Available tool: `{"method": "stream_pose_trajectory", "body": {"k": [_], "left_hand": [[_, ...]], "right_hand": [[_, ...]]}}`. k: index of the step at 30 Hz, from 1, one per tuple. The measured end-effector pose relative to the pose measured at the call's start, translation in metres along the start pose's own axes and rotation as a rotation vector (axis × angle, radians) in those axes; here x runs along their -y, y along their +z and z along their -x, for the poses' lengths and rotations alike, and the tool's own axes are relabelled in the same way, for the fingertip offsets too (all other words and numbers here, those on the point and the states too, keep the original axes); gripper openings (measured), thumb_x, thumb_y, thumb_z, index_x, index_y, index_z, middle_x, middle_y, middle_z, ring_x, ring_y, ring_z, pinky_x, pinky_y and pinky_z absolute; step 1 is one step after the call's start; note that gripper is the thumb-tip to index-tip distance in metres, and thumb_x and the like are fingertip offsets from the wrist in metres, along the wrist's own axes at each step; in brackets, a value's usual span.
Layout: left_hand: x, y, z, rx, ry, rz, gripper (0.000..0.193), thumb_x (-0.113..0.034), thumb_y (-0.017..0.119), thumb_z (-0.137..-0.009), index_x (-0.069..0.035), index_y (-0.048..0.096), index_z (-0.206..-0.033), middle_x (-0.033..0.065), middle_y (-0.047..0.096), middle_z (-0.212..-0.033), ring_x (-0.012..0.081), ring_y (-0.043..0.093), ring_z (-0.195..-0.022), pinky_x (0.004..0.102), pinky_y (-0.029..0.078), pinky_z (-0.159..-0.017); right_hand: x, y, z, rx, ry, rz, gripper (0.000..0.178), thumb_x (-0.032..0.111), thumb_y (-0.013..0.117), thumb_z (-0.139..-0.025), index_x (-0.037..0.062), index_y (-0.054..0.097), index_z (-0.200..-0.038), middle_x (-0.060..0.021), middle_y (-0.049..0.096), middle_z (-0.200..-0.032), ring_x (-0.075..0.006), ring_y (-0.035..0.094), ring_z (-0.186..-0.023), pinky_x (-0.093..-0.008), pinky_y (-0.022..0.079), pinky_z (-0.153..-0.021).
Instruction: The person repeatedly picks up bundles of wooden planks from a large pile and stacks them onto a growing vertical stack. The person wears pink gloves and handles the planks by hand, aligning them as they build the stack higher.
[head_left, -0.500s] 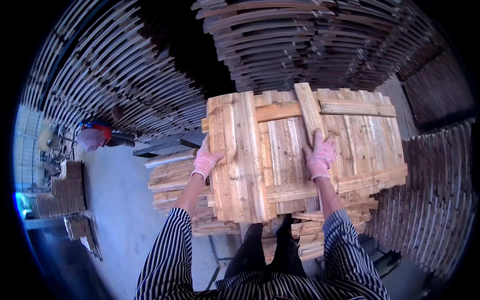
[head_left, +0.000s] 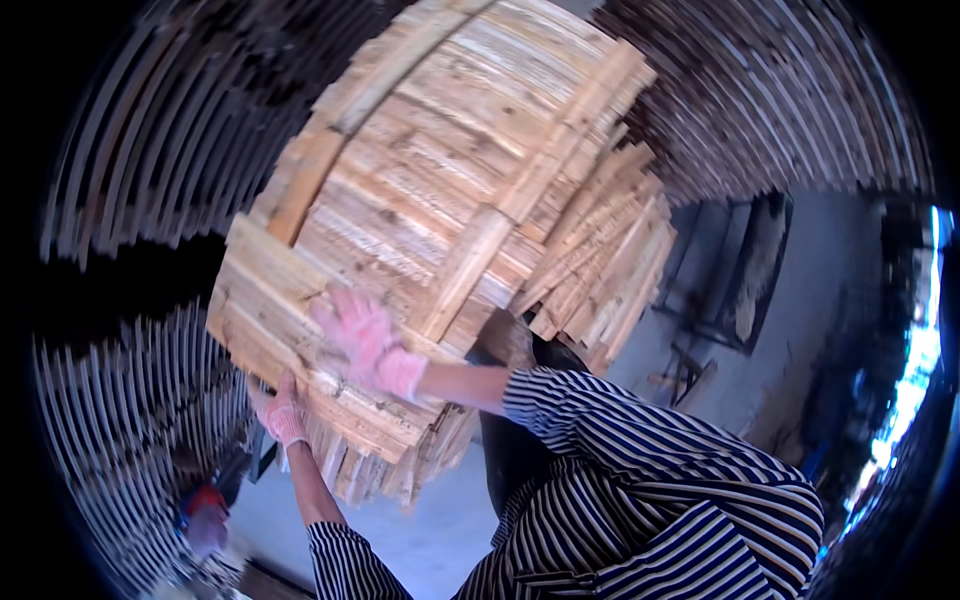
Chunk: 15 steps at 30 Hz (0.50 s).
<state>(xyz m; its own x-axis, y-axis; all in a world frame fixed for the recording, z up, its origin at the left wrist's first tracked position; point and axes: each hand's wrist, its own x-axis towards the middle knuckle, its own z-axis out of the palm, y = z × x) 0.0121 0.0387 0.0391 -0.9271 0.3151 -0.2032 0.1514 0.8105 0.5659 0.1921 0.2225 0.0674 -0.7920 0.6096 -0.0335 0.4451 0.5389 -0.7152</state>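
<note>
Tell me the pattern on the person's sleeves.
Dark and white stripes on the sleeves; the head view shows them plainly.
</note>
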Motion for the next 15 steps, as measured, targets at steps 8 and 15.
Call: {"method": "stream_pose_trajectory", "body": {"k": [8, 15], "left_hand": [[-0.191, 0.067, 0.207, 0.743, 0.346, 0.293, 0.061, -0.008, 0.076, -0.088, -0.004, 0.054, -0.145, 0.0161, 0.062, -0.137, 0.0246, 0.059, -0.125, 0.0381, 0.048, -0.107], [-0.117, 0.34, 0.23, 0.927, -0.092, -0.04, 0.101, -0.071, 0.068, -0.085, 0.005, 0.046, -0.149, 0.0251, 0.053, -0.149, 0.0352, 0.05, -0.139, 0.0386, 0.038, -0.116]], "right_hand": [[-0.141, -0.08, 0.209, 0.107, -0.038, -0.237, 0.036, 0.038, 0.064, -0.094, 0.0095, 0.066, -0.116, -0.011, 0.067, -0.108, -0.0318, 0.065, -0.103, -0.0432, 0.052, -0.095], [-0.378, -0.031, 0.257, -0.234, 1.051, -0.295, 0.056, 0.04, 0.061, -0.101, 0.0048, 0.053, -0.144, -0.0175, 0.069, -0.116, -0.0291, 0.066, -0.107, -0.0387, 0.052, -0.095]]}}
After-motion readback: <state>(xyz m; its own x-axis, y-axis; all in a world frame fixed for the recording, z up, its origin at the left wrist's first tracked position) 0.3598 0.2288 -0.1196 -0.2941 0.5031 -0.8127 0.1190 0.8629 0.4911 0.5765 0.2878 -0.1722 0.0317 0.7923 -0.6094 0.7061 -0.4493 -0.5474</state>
